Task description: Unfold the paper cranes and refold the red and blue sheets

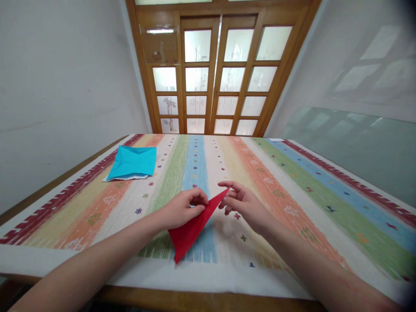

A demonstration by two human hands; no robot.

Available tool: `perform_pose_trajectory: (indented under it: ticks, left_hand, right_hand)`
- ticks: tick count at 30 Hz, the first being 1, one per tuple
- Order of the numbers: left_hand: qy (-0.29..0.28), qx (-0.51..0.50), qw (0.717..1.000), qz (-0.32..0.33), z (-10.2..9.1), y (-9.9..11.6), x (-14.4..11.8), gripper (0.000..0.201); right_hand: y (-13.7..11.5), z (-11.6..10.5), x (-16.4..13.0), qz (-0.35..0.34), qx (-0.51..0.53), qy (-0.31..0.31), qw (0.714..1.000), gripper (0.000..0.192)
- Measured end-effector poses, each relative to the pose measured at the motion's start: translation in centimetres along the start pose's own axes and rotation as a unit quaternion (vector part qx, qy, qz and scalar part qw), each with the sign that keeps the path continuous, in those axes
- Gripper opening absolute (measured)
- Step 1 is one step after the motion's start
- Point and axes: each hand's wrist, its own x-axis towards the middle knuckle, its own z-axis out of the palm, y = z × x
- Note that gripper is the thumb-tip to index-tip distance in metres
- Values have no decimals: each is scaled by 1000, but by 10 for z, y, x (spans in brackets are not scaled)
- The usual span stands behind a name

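Observation:
A red paper (191,229), folded into a long narrow triangle, lies tilted over the striped tablecloth (292,199) in front of me. My left hand (182,209) pinches its upper edge near the middle, fingers curled on the paper. My right hand (242,203) pinches the pointed far tip between thumb and forefinger. The wide end of the triangle points toward me, near the table's front edge.
A stack of blue paper (133,162) with a white sheet under it lies at the far left of the table. A wooden door with frosted glass panes (214,73) stands behind the table. A glass sheet (357,143) leans on the right wall.

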Motion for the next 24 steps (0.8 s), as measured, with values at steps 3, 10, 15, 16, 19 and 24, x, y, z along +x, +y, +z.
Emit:
perform_pose_trajectory:
  ticks: [3,10,15,16,19,24]
  left_hand:
    - [71,-79,993,-46,0,3,5,15]
    - [157,-233,956,-78,13,9,19,38]
    - [214,-257,940,-57,25,2,29,40]
    - [217,-267,937,-56,25,0,30,42]
    - [201,-288,935,-53,25,-3,32,38]
    - [171,-305,932,-95,22,-6,31,24]
  right_hand:
    - [-3,4,-2,-3,79,17,997,38]
    - [-2,25,0,-23,32,-36,999,32]
    - [6,32,14,-2,57,-46,997,31]
    - [6,31,16,0,58,-44,997,30]
    - [6,26,21,17,45,-27,998,24]
    - [3,21,25,12,-1,-32,999,19]
